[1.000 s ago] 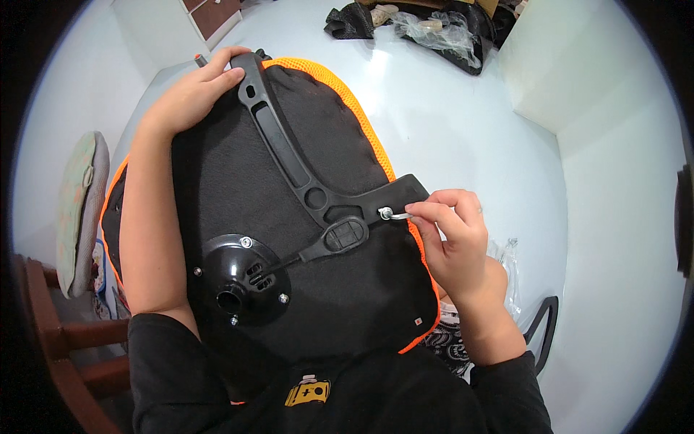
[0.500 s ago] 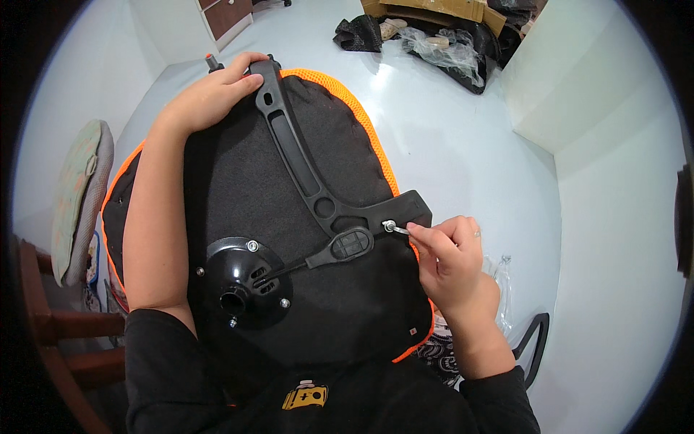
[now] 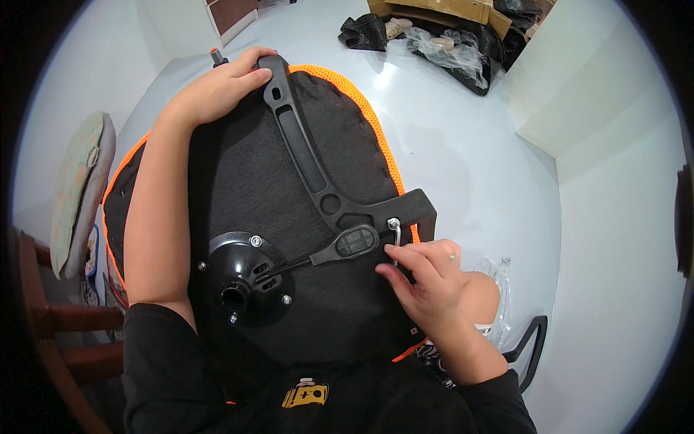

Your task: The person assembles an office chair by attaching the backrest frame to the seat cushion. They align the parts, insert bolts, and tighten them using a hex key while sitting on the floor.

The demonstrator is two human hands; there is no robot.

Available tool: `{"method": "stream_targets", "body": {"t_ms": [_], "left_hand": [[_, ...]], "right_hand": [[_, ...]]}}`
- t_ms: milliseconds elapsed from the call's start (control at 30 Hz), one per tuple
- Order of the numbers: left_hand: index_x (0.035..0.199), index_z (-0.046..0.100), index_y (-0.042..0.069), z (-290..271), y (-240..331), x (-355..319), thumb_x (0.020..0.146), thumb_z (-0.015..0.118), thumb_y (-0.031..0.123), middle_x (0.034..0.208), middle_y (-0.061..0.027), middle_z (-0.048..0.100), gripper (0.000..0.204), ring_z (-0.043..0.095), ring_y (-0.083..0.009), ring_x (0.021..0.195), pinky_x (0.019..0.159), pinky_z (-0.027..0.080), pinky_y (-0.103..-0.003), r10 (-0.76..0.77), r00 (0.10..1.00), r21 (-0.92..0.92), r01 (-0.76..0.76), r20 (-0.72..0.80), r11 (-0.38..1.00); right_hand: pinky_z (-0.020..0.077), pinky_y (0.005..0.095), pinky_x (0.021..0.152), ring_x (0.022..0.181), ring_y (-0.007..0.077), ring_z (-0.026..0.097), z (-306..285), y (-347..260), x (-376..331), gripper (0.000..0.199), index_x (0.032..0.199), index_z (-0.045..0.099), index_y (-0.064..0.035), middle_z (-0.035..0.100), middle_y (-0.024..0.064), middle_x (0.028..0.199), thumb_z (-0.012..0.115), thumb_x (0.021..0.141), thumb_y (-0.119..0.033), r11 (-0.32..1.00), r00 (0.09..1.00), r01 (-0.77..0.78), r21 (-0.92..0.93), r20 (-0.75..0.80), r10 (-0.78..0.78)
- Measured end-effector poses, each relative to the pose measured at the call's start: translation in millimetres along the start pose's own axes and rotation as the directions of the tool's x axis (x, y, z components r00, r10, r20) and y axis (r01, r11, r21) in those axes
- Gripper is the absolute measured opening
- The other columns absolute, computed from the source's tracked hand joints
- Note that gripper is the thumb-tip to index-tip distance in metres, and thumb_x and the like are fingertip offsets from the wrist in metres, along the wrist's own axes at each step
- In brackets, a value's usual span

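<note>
A black seat cushion [image 3: 238, 166] with orange mesh edging lies underside up in front of me. Across its right part runs a black plastic armrest bracket [image 3: 307, 155]. At the far end, my left hand [image 3: 238, 79] is wrapped around the bracket. A silver hex key [image 3: 397, 235] sits at a bolt [image 3: 393, 223] in the bracket's near right end, its free arm pointing toward me. My right hand [image 3: 426, 278] has its index finger and thumb around that free arm, partly hiding it. Left of it are a black lever paddle [image 3: 354, 244] and a round black mount [image 3: 246, 278] bolted to the underside.
At the left stand a brown wooden chair [image 3: 83, 318] and a padded cushion [image 3: 83, 195]. A cardboard box [image 3: 455, 9] with black and clear plastic wrapping [image 3: 452, 54] lies at the back. On the right, a black looped part [image 3: 535, 351] rests near the white wall [image 3: 607, 217].
The hex key has swung from pointing right to pointing toward me, and my right hand moved nearer and left with it. My left hand keeps its hold on the bracket.
</note>
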State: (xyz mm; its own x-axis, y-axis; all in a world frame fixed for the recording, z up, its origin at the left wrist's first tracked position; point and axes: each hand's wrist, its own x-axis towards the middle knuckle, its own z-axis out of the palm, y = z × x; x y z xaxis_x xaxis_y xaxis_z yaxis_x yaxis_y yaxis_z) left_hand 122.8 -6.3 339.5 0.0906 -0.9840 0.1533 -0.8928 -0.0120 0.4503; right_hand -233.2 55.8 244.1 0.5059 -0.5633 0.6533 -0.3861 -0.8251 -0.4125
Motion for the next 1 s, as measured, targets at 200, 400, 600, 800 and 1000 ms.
{"method": "stream_targets", "body": {"t_ms": [200,400,600,800,1000], "left_hand": [[0.132,0.044,0.017,1.1,-1.8,-0.6,0.094,0.039,0.038,0.101,-0.0127,0.062,0.044,0.06,-0.0236,0.096,0.09,0.042,-0.034,0.016,1.0,-0.012,-0.016,-0.008,1.0],[0.131,0.045,0.017,2.5,5.6,0.0,0.095,0.038,0.038,0.101,-0.0128,0.063,0.043,0.062,-0.0249,0.095,0.09,0.043,-0.035,-0.007,1.0,0.016,0.008,-0.009,1.0],[0.13,0.046,0.018,5.5,-3.2,2.6,0.094,0.038,0.038,0.101,-0.0133,0.063,0.042,0.063,-0.025,0.094,0.089,0.045,-0.035,0.022,0.999,0.034,-0.021,-0.036,0.999],[0.13,0.047,0.018,5.1,-0.9,2.0,0.095,0.038,0.038,0.102,-0.0136,0.064,0.041,0.064,-0.0253,0.094,0.089,0.045,-0.035,-0.008,1.0,-0.014,0.008,-0.004,1.0],[0.13,0.046,0.018,5.4,-1.1,0.7,0.095,0.038,0.039,0.102,-0.014,0.064,0.041,0.064,-0.0257,0.093,0.089,0.045,-0.036,0.013,1.0,0.016,-0.012,-0.021,1.0]], "right_hand": [[0.0388,0.0315,0.071,0.076,0.0189,0.053,-5.4,11.7,8.2,0.043,0.098,0.068,-0.0092,0.058,0.001,0.083,0.083,0.058,-0.01,0.988,0.988,0.136,0.067,0.066,-0.141],[0.0363,0.0332,0.073,0.086,0.0184,0.054,2.2,13.4,16.3,0.035,0.094,0.068,-0.0156,0.056,-0.0003,0.09,0.081,0.062,-0.018,0.994,0.999,0.037,0.102,0.019,-0.04],[0.0376,0.0353,0.081,0.09,0.0214,0.053,3.9,9.9,27.5,0.034,0.093,0.068,-0.0177,0.056,0.001,0.095,0.08,0.062,-0.022,0.995,0.995,0.097,0.034,-0.012,-0.097],[0.0367,0.0365,0.083,0.094,0.02,0.053,2.4,16.6,36.2,0.038,0.098,0.068,-0.0211,0.058,-0.0036,0.098,0.079,0.062,-0.026,0.99,0.994,0.075,0.117,0.066,-0.083],[0.0378,0.0397,0.084,0.093,0.0199,0.054,-0.3,12.5,34.4,0.035,0.097,0.071,-0.0218,0.059,-0.0036,0.092,0.076,0.063,-0.029,0.967,0.971,0.235,-0.103,0.066,-0.229]]}}
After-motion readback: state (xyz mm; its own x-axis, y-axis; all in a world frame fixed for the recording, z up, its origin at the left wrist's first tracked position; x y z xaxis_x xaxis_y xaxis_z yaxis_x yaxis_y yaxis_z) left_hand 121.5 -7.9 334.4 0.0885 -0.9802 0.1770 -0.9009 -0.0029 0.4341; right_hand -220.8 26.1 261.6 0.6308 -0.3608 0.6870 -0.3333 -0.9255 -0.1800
